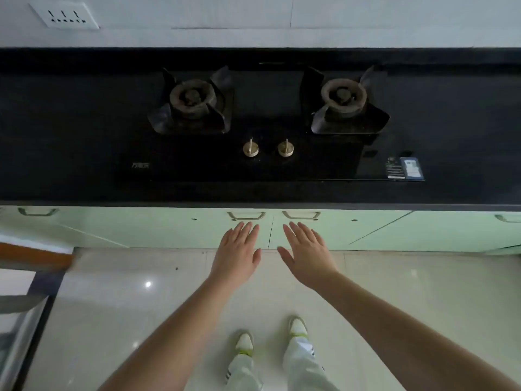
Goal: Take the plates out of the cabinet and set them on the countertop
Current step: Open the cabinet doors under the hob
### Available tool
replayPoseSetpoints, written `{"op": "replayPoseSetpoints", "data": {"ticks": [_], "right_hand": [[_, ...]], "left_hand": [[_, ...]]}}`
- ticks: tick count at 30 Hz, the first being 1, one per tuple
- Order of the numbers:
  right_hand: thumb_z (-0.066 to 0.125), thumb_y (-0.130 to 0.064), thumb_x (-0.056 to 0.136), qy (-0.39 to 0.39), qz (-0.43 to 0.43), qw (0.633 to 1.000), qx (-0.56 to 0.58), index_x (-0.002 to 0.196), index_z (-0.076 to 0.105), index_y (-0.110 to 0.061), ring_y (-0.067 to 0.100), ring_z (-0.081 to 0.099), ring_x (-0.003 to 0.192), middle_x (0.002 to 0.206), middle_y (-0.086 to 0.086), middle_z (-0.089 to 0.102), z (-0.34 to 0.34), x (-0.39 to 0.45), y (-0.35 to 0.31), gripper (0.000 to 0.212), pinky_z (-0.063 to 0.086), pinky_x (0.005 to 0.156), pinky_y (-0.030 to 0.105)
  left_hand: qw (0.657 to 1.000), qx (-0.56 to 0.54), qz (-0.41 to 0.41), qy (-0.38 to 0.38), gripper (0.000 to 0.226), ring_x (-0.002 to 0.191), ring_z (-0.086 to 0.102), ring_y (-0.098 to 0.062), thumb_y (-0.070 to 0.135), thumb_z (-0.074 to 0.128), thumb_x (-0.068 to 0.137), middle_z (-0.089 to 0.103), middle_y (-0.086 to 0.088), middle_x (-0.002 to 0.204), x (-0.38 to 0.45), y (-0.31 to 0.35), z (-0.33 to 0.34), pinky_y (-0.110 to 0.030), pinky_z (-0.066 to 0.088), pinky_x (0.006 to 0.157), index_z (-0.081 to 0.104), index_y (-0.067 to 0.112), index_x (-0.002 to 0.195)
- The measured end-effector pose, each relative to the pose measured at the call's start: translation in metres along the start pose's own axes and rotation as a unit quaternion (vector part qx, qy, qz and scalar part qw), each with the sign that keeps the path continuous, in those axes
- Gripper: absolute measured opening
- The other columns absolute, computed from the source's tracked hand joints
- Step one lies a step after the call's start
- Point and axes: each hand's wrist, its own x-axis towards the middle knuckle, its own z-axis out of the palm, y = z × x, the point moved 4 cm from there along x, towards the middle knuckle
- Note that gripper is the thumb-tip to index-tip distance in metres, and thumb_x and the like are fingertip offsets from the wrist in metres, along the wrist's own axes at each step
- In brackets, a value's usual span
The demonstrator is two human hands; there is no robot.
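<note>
Two pale green cabinet doors sit shut under the black countertop (70,176), meeting at a seam in the middle. The left door (174,230) has a metal handle (246,215) and the right door (352,230) has its own handle (301,215). My left hand (236,255) is stretched out flat, fingers straight, its tips just below the left handle. My right hand (308,253) is flat too, fingertips just below the right handle. Neither hand holds anything. No plates are in view; the cabinet's inside is hidden.
A two-burner gas hob (267,108) with two knobs (267,148) fills the middle of the countertop. A wall socket (64,16) is at the upper left. More green doors run left and right. My feet (270,334) stand on the glossy tiled floor.
</note>
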Motion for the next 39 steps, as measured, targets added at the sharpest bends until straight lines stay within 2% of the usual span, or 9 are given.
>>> {"op": "replayPoseSetpoints", "data": {"ticks": [3, 6, 9, 12, 17, 22, 29, 35, 39], "right_hand": [[0.017, -0.053, 0.100, -0.010, 0.035, 0.999, 0.002, 0.154, 0.014, -0.016, 0.022, 0.008, 0.149, 0.162, 0.005, 0.015, 0.012, 0.031, 0.009, 0.066, 0.007, 0.119, 0.040], [0.016, -0.055, 0.099, -0.074, 0.085, 0.994, -0.001, 0.154, 0.008, -0.011, 0.022, 0.002, 0.149, 0.163, 0.006, 0.008, 0.031, 0.054, 0.022, 0.071, 0.004, 0.120, 0.041], [0.018, -0.055, 0.099, -0.105, 0.107, 0.989, -0.009, 0.154, 0.005, -0.009, 0.022, -0.002, 0.149, 0.163, 0.006, 0.003, 0.041, 0.069, 0.032, 0.073, 0.001, 0.120, 0.043], [0.025, -0.054, 0.099, -0.104, 0.107, 0.989, 0.000, 0.154, 0.008, -0.010, 0.021, 0.003, 0.149, 0.162, 0.006, 0.011, 0.039, 0.077, 0.034, 0.072, 0.003, 0.120, 0.046], [0.035, -0.054, 0.097, -0.082, 0.099, 0.992, 0.008, 0.151, 0.022, -0.017, 0.022, 0.021, 0.145, 0.157, 0.004, 0.028, 0.034, 0.070, 0.039, 0.066, 0.007, 0.117, 0.050], [0.039, -0.057, 0.095, -0.082, 0.097, 0.992, 0.019, 0.150, 0.025, -0.017, 0.022, 0.020, 0.145, 0.157, 0.004, 0.028, 0.048, 0.035, 0.036, 0.069, 0.009, 0.118, 0.052], [0.025, -0.070, 0.090, -0.073, 0.141, 0.987, -0.001, 0.144, 0.034, -0.019, 0.019, 0.010, 0.149, 0.157, 0.002, 0.028, 0.072, -0.035, 0.029, 0.075, -0.003, 0.115, 0.061], [0.008, -0.077, 0.084, -0.053, 0.231, 0.971, 0.011, 0.144, 0.037, -0.012, 0.018, 0.006, 0.149, 0.160, 0.006, 0.021, 0.089, -0.108, 0.033, 0.093, -0.007, 0.116, 0.058], [0.005, -0.074, 0.088, -0.049, 0.289, 0.956, 0.006, 0.140, 0.044, -0.007, 0.019, 0.009, 0.148, 0.162, 0.008, 0.010, 0.097, -0.153, 0.049, 0.093, -0.010, 0.115, 0.053]], "left_hand": [[0.999, -0.001, -0.025, -0.024, 0.063, 0.150, 0.010, -0.024, 0.041, 0.030, 0.102, 0.018, -0.008, 0.163, 0.027, -0.010, 0.014, -0.041, 0.009, 0.121, 0.016, 0.011, 0.155], [0.997, -0.011, -0.039, -0.064, 0.065, 0.150, 0.006, -0.022, 0.041, 0.030, 0.102, 0.012, -0.007, 0.164, 0.048, -0.015, 0.028, -0.040, 0.007, 0.120, 0.010, 0.010, 0.155], [0.995, -0.020, -0.056, -0.085, 0.066, 0.149, 0.012, -0.022, 0.038, 0.036, 0.101, 0.017, -0.008, 0.163, 0.058, -0.026, 0.035, -0.042, 0.010, 0.121, 0.011, 0.010, 0.155], [0.992, -0.071, -0.062, -0.089, 0.065, 0.147, 0.020, -0.024, 0.037, 0.043, 0.099, 0.025, -0.006, 0.159, 0.065, -0.032, 0.037, -0.044, 0.022, 0.118, 0.016, 0.018, 0.155], [0.969, -0.188, -0.107, -0.122, 0.061, 0.144, 0.016, -0.022, 0.035, 0.049, 0.096, 0.028, -0.004, 0.154, 0.055, -0.032, 0.043, -0.047, 0.033, 0.109, 0.026, 0.028, 0.152], [0.966, -0.193, -0.123, -0.117, 0.058, 0.142, 0.019, -0.022, 0.038, 0.049, 0.097, 0.027, -0.004, 0.152, 0.013, -0.024, 0.051, -0.047, 0.036, 0.109, 0.031, 0.020, 0.149], [0.967, -0.194, -0.116, -0.118, 0.056, 0.140, 0.026, -0.022, 0.054, 0.045, 0.096, 0.034, -0.004, 0.149, -0.041, -0.028, 0.058, -0.045, 0.035, 0.110, 0.045, 0.018, 0.139], [0.941, -0.236, -0.172, -0.169, 0.085, 0.137, 0.027, -0.021, 0.079, 0.018, 0.085, 0.038, -0.005, 0.145, -0.096, -0.051, 0.065, -0.044, 0.035, 0.107, 0.062, 0.016, 0.123], [0.936, -0.212, -0.214, -0.185, 0.093, 0.141, 0.024, -0.020, 0.078, 0.009, 0.086, 0.030, -0.005, 0.154, -0.130, -0.061, 0.067, -0.053, 0.029, 0.106, 0.055, 0.015, 0.136]]}}
